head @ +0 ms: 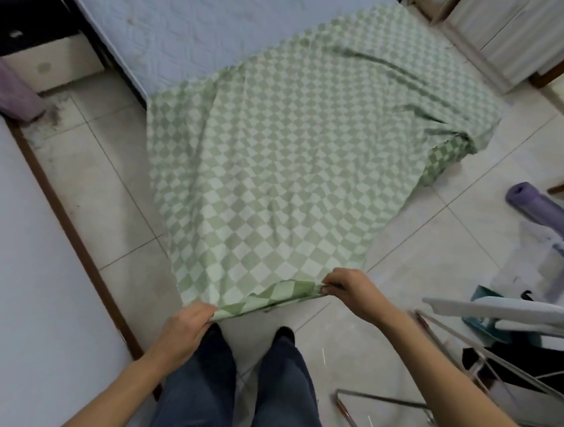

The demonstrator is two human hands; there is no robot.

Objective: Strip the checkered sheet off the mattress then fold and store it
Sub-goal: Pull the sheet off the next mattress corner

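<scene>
Sheet: the green-and-white checkered cotton sheet (277, 166) is stretched from the white quilted mattress (199, 26) down over the tiled floor (104, 182).
Left hand (184, 328): fingers are curled round one sheet corner.
Right hand (351, 292): fingers are pinched on the other corner.

One head-worn wide-angle view looks forward and steeply down, close over the green-and-white checkered fabric sheet (276, 180), seemingly toward the pale quilted mattress (186, 26).
</scene>
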